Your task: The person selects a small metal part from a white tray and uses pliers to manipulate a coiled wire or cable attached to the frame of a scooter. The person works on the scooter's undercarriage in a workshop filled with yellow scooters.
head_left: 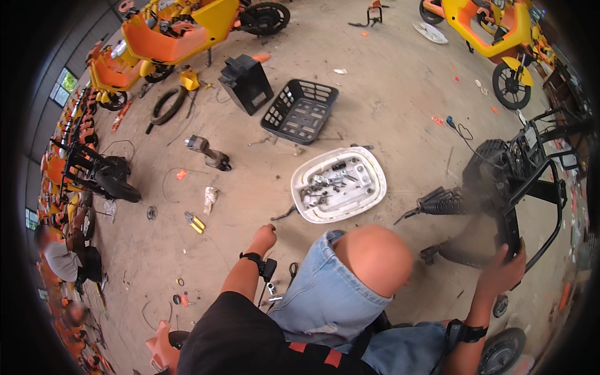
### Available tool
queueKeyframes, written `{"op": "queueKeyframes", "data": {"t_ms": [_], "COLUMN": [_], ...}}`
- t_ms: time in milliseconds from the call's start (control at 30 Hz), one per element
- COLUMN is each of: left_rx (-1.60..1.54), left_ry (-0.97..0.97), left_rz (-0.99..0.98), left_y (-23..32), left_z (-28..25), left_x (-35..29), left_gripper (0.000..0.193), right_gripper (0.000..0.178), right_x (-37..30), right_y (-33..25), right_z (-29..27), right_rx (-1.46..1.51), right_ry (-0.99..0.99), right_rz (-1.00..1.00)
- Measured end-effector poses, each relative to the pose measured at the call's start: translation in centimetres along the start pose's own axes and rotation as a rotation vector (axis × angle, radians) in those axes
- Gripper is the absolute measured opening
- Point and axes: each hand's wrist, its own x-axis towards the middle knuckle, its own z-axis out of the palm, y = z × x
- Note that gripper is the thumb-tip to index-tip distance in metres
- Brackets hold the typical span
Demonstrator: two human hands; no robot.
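My left hand (265,237) is closed, low over the floor just below a small black lever (284,214). Whatever may be in its fingers is hidden. At the right, my right hand (505,270) grips a black tube of a stripped scooter frame (512,234). A black coil-spring shock absorber (440,203) sticks out from that frame toward the middle. Between my hands, beyond my knee, lies a white plastic tray-like cover (340,209) with several bolts, nuts and small metal parts in it.
Beyond the white cover stand a black crate (300,112) and a black box (245,84). A cordless power tool (209,153), yellow-handled pliers (195,222) and a loose tyre (167,106) lie leftward. Yellow scooters (181,34) line the back. Another person (65,259) crouches far left.
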Motion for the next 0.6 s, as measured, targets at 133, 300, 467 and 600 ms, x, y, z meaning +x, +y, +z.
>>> {"op": "queueKeyframes", "data": {"t_ms": [133,300,467,600], "left_rx": [-0.008,0.013,0.058,0.103], "left_ry": [0.096,0.106,0.098,0.052], "left_rz": [0.048,-0.129,-0.184,-0.179], "left_y": [3.6,4.8,4.4,3.6], "left_z": [0.2,1.0,1.4,2.5], "left_x": [1.0,2.8,3.8,2.8], "left_gripper": [0.035,0.031,0.024,0.025], "right_gripper": [0.044,0.044,0.044,0.044], "right_x": [-0.4,-0.4,-1.0,-0.9], "right_y": [0.0,0.3,1.0,1.6], "right_z": [0.4,1.3,2.1,2.2], "right_rx": [-0.012,-0.031,-0.082,-0.073], "right_ry": [0.043,0.120,0.132,0.113], "right_rz": [-0.002,-0.038,-0.062,-0.055]}}
